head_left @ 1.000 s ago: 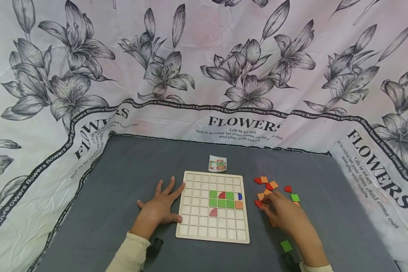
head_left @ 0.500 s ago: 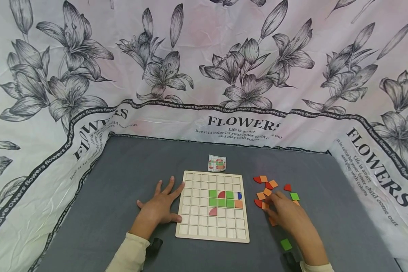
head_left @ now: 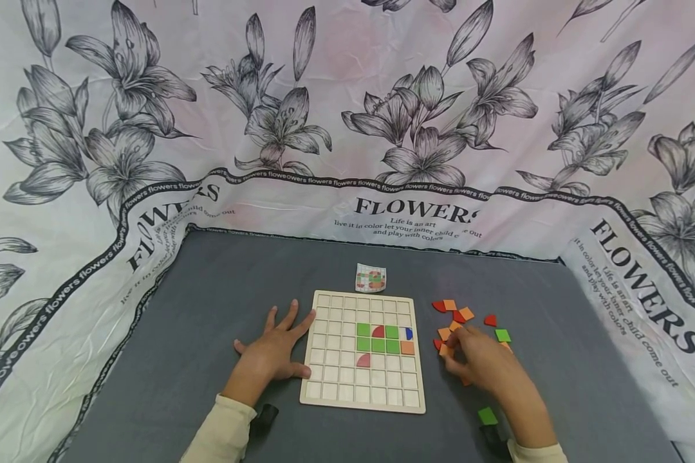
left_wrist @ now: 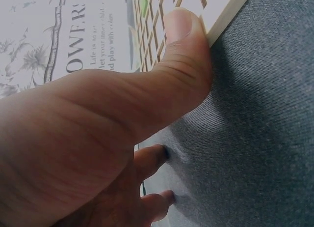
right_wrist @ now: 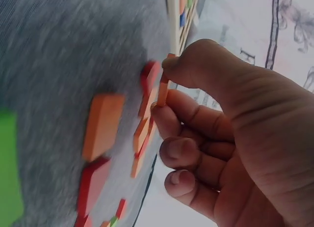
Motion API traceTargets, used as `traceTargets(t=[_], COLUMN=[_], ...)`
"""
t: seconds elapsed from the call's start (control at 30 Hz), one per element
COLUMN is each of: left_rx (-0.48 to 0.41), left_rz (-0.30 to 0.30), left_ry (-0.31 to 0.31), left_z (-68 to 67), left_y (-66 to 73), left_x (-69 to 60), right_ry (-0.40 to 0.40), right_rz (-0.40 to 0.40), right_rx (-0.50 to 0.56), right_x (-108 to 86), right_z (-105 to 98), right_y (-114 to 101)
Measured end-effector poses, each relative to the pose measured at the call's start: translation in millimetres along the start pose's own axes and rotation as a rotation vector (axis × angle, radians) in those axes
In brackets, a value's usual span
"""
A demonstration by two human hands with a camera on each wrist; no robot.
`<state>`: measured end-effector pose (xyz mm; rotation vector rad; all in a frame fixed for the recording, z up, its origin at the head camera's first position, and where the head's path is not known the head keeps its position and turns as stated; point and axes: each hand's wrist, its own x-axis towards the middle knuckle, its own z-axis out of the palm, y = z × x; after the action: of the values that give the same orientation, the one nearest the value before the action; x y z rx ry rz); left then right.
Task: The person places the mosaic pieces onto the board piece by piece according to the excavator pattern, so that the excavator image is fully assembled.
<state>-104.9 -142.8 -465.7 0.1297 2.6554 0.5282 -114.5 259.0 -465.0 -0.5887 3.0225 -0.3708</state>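
My right hand [head_left: 486, 360] pinches an orange square tile [right_wrist: 163, 92] between thumb and index finger, its other fingers curled behind. In the head view this tile partly covers a red quarter-circle tile [head_left: 437, 344]. My left hand [head_left: 272, 354] lies spread beside the wooden grid board [head_left: 361, 399]; its thumb rests on the left rim and the index fingertip touches that edge higher up. Set in the board are several green squares [head_left: 377, 346], two red quarter-circles [head_left: 363, 361], an orange square [head_left: 407, 348] and a blue piece [head_left: 408, 334].
Loose orange and red tiles [head_left: 466, 313] lie right of the board, around my right fingers. A green tile [head_left: 502, 335] is farther right, another green tile [head_left: 488, 417] near the right wrist. A small printed pattern card [head_left: 370, 278] lies behind the board on the grey cloth [head_left: 255, 270].
My right fingers have taken hold of an orange tile from the pile and shifted it slightly left, over the red quarter-circle. My left hand stays put on the board's edge.
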Motion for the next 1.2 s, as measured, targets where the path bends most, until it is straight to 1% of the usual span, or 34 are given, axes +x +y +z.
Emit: traceTargets(t=[0.1, 0.2, 0.33, 0.43, 0.5, 0.63, 0.73, 1.0, 1.2], left_rx=[-0.003, -0.005, -0.007, -0.006, -0.008, -0.011, -0.012, -0.013, -0.015], left_rz=[-0.001, -0.004, 0.000, 0.000, -0.001, -0.003, -0.003, 0.004, 0.016], left_ry=[-0.001, -0.003, -0.002, 0.000, 0.002, 0.000, -0.004, 0.005, 0.023], left_z=[-0.8, -1.5, -2.2, -2.6, -2.6, -1.7, -1.1, -1.5, -0.4], left_y=[0.1, 0.4, 1.4, 2.0, 2.1, 1.3, 1.4, 1.5, 1.0], left_x=[-0.7, -1.6, -2.3, -2.4, -2.3, -1.7, -1.2, -0.9, -1.0], right_ry=[0.027, 0.036, 0.027, 0.032, 0.034, 0.069, 0.081, 0.067, 0.075], right_rz=[-0.065, -0.096, -0.123, -0.170, -0.204, -0.289, -0.326, -0.359, -0.355], right_rx=[-0.004, -0.022, -0.030, -0.024, -0.016, -0.021, -0.036, -0.065, -0.087], right_x=[4.4, 9.2, 15.0, 18.9, 21.8, 25.6, 26.9, 29.8, 31.0], right_z=[3, 8, 15, 20, 22, 27, 32, 35, 39], right_y=[-11, -25, -42, -53, -60, -71, -76, -86, -90])
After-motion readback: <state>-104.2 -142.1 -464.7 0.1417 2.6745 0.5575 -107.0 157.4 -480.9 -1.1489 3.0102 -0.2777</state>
